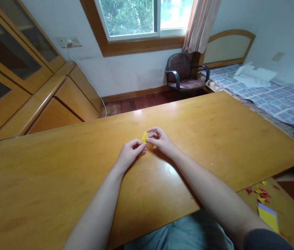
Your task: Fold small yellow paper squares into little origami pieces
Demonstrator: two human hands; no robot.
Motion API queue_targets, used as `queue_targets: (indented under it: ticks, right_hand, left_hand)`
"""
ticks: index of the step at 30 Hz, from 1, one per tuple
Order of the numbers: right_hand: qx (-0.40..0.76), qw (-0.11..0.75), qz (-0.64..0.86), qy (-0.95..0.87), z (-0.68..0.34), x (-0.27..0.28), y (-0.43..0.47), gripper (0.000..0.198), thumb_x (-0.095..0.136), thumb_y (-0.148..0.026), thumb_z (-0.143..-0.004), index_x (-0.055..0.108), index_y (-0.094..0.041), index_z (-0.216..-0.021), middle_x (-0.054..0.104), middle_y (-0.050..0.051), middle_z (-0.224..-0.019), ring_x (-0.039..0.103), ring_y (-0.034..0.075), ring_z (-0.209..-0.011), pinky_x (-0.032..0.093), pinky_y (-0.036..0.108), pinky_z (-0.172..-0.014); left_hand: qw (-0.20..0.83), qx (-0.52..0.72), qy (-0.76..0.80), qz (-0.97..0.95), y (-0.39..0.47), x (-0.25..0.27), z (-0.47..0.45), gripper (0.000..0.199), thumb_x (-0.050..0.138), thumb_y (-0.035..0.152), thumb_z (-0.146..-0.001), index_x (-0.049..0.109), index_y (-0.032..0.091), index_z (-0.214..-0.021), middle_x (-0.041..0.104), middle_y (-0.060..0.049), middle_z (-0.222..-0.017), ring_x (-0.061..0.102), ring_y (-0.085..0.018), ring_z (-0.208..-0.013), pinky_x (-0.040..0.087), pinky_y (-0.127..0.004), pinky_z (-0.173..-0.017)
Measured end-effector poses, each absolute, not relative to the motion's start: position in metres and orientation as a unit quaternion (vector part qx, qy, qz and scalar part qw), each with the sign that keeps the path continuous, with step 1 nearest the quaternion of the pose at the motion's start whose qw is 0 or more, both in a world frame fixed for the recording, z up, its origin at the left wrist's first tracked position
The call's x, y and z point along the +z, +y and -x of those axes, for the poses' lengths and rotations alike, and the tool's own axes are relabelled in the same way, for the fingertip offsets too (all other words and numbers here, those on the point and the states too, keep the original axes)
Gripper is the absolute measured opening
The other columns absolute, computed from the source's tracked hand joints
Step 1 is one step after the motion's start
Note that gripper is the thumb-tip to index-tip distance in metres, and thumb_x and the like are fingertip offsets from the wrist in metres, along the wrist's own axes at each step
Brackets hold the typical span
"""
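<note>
A small piece of folded yellow paper (144, 138) is held between my two hands, just above the wooden table (66, 180). My left hand (132, 151) pinches its lower edge with thumb and fingers. From the right, my right hand (160, 140) grips the paper's other side, thumb below and curled fingers above. The fingertips hide part of the paper, so its exact folded shape cannot be made out.
On a lower surface at the right lie several small red and yellow folded paper pieces (262, 195) and a stack of yellow paper (268, 217). Beyond the table stand a brown armchair (180, 71), a bed (263, 90) and a wooden cabinet (58, 100).
</note>
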State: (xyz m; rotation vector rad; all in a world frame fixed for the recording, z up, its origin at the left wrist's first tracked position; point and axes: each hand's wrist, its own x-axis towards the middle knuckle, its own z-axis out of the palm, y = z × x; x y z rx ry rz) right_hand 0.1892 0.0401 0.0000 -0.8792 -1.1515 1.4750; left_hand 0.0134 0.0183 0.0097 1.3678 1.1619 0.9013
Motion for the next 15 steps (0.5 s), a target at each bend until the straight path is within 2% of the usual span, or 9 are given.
queue_targets:
  ticks: [11,15]
  right_hand:
    - [0.614,0.495,0.358,-0.5,-0.1885,0.001,0.0399,0.045,0.08,-0.029,-0.067,0.055,-0.021,-0.104,0.061,-0.006,-0.074,0.054,0.011,-0.066,0.041,0.028,-0.068]
    - [0.605,0.506,0.362,-0.497,-0.1893,0.0026,0.0386,0.039,0.077,-0.03,-0.07,0.055,-0.021,-0.102,0.061,-0.006,-0.071,0.053,0.011,-0.064,0.04,0.028,-0.067]
  left_hand:
    - [0.54,0.382,0.492,-0.567,0.0157,0.014,-0.015,0.027,0.072,0.041,-0.078,0.064,0.016,-0.069,0.068,-0.002,-0.065,0.06,-0.013,-0.061,0.046,-0.025,-0.063]
    - [0.536,0.372,0.494,-0.574,0.0147,0.014,-0.0146,0.028,0.073,0.042,-0.077,0.063,0.017,-0.07,0.069,-0.002,-0.067,0.061,-0.014,-0.062,0.046,-0.025,-0.064]
